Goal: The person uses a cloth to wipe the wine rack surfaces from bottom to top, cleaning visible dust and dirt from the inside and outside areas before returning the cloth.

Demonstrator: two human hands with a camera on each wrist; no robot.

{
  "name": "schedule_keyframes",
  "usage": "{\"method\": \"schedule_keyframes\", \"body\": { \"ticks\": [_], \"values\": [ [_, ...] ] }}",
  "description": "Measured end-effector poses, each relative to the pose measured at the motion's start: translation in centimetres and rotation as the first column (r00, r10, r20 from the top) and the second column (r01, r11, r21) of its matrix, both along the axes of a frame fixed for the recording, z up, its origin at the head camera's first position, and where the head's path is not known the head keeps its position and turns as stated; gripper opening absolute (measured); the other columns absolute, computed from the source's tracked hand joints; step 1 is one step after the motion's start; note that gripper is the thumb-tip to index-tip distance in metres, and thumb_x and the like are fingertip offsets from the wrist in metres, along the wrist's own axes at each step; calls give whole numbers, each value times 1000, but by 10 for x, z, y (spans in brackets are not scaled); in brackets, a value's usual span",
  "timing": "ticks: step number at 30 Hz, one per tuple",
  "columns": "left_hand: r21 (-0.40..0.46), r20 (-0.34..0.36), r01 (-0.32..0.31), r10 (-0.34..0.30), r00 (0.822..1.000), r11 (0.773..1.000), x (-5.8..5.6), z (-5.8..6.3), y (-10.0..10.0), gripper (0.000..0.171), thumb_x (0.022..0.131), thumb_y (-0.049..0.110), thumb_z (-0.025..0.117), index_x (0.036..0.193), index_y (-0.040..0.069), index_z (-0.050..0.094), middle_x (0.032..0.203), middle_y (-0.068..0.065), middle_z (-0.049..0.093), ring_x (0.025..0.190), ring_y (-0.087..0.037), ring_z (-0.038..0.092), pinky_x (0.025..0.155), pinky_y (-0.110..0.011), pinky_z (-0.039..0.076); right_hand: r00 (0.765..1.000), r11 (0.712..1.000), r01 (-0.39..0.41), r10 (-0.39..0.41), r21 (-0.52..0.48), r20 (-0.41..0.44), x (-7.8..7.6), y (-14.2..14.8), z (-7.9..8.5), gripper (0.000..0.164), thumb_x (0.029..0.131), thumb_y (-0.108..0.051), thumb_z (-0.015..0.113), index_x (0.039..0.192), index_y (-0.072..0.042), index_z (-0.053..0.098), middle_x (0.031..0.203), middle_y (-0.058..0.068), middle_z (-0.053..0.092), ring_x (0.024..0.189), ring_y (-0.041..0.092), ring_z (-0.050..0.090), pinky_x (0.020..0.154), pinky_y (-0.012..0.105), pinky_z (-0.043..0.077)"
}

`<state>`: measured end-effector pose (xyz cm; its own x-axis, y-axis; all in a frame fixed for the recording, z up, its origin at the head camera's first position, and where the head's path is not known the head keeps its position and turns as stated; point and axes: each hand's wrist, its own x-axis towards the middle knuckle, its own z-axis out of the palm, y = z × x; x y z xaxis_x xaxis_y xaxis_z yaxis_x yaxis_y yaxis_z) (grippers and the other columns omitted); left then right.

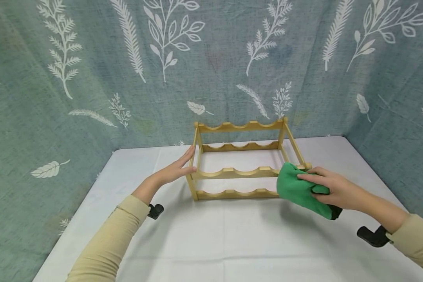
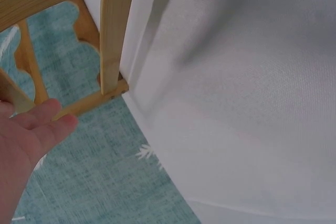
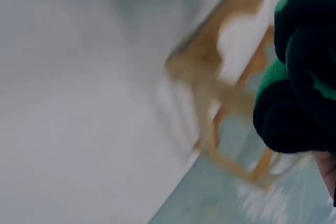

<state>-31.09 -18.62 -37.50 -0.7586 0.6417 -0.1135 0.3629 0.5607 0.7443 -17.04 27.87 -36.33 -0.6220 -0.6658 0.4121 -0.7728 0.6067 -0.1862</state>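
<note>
A wooden wine rack (image 1: 229,172) with scalloped rails stands upright on the white-covered table. My left hand (image 1: 174,168) lies with straight fingers along the rack's left end, fingertips right at its side frame. The left wrist view has those fingers beside the wooden bars. A folded green cloth (image 1: 296,188) with a dark underside is gripped in my right hand (image 1: 338,190). It overlaps the rack's front right corner. Seen from the right wrist, the cloth (image 3: 294,103) bunches in front of the rack, mostly dark, and most of the hand is hidden behind it.
The white tabletop (image 1: 204,243) extends in front of the rack and to both sides. Close behind the rack hangs a blue-green curtain (image 1: 218,78) with white leaf prints, which also runs along the left and right sides. Black wrist mounts (image 1: 373,236) sit near both cuffs.
</note>
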Motion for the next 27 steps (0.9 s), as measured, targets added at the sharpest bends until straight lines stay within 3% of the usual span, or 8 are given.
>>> {"method": "schedule_keyframes", "body": {
  "ticks": [4,11,17,22,27],
  "values": [
    [0,14,-3,3,1000,1000,0,-1,1,74,94,39,45,147,28,-6,152,3,-17,139,-22,-14,107,-59,4,1000,1000,-24,24,-5,16,-5,-36,-1,65,70,3,73,129,-11,51,116,12,51,96,26,57,68,31,51],
    [29,2,6,-6,1000,1000,0,-2,-2,76,92,52,41,148,26,-3,153,3,-16,140,-21,-14,108,-59,3,993,994,-112,111,10,47,-25,-115,1,55,77,-1,69,129,-8,52,117,14,51,97,24,57,72,33,51],
    [39,-32,27,-26,999,999,1,-2,0,65,98,46,28,148,19,-4,153,-1,-15,140,-23,-14,108,-57,2,985,993,-90,76,82,158,-35,-182,3,55,84,-7,64,136,-15,46,122,13,47,97,21,57,74,29,50],
    [30,-47,25,-23,999,999,0,-5,1,56,101,35,22,148,20,-5,153,-1,-15,139,-22,-14,108,-58,2,993,994,-75,68,77,93,-39,-220,-6,54,84,-8,64,135,-13,47,114,14,49,85,18,58,69,24,50],
    [25,-43,6,-5,999,1000,-1,-6,-1,59,100,37,25,148,21,-5,153,0,-15,140,-22,-14,107,-59,4,998,997,-57,55,50,37,-38,-234,-12,52,83,-8,66,133,-11,49,107,16,49,80,18,59,64,22,49]
  ]
}}
